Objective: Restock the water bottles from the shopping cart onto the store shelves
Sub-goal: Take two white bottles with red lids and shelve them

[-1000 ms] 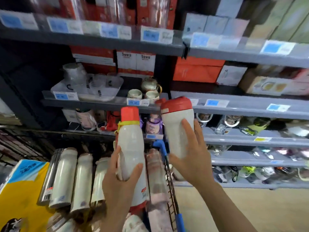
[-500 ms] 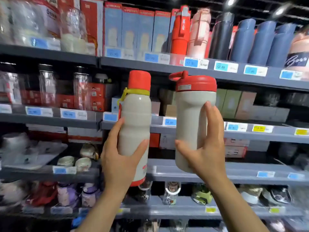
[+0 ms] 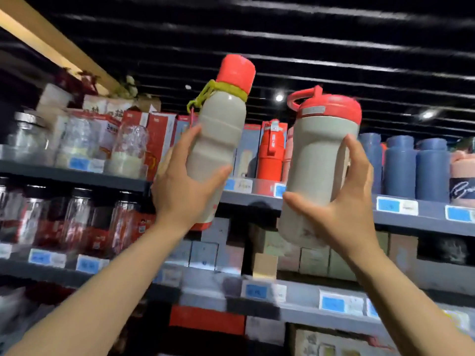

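While both arms reach up toward the store shelving, the left hand [image 3: 183,191] grips the slim ribbed beige bottle w/ red cap and yellow strap [image 3: 218,140], fingers and thumb wrapped round its lower body; it tilts a bit to the right, cap well above the top shelf edge. The right hand [image 3: 341,204] holds the wider beige bottle w/ red flip lid and loop handle [image 3: 318,173], thumb across the front near the base, fingers curled round the right side. Both bottles are in the air, in front of the grey top shelf [image 3: 257,196], not resting on it, a gap between the two.

Behind them on that shelf: an upright red flask [image 3: 270,155] and red-and-white boxes [image 3: 154,140] directly back of the gap, a row of tall blue tumblers [image 3: 411,165] to the right, clear glass jars [image 3: 77,145] to the left. So the spot straight behind the bottles is occupied by stock. Blue-and-white price tags [image 3: 397,206] line the shelf front. Next shelf down holds black-lidded clear jars [image 3: 77,217] at left and pale cardboard boxes [image 3: 313,260] at centre-right. Details are blurred; label text can't be read.
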{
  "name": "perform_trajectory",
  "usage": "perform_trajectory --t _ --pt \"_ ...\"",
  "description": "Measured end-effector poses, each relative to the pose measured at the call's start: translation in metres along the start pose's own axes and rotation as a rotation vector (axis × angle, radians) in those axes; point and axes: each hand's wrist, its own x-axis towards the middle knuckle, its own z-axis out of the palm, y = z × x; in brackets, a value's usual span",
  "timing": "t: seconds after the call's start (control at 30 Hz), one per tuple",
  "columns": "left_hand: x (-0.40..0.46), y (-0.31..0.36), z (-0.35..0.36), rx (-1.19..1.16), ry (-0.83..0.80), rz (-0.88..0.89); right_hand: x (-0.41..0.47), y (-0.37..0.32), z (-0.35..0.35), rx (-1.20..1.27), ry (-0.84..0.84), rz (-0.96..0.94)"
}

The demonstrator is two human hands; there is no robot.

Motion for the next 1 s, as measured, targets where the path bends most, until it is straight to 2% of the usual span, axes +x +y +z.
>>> perform_trajectory --t 0.23,0.33,0.47,0.57,0.67,0.77,0.87,1.0 --pt "0.083 -0.036 0.042 0.025 0.057 0.116 0.072 0.018 0.065 0.033 0.063 -0.072" --pt "0.11 -0.068 0.062 0.033 0.055 0.084 0.108 0.028 0.107 0.033 0.094 -0.099" --pt "0.138 -0.12 0.089 -0.158 -0.039 0.032 0.144 0.047 0.16 -0.062 0.109 -0.153" --pt "0.149 -0.155 0.105 0.1 -0.065 0.042 0.151 0.067 0.192 -0.074 0.122 -0.152" --pt "0.153 -0.175 0.122 0.134 -0.159 -0.116 0.147 0.088 0.215 -0.094 0.086 -0.094" --pt "0.16 -0.188 0.127 0.192 -0.365 -0.225 0.142 0.103 0.231 -0.081 0.018 -0.051" --pt "0.16 -0.191 0.127 0.253 -0.501 -0.2 0.14 0.111 0.232 -0.031 -0.038 0.023" --pt "0.155 -0.183 0.126 0.326 -0.527 -0.145 0.138 0.114 0.229 -0.095 -0.07 0.022"
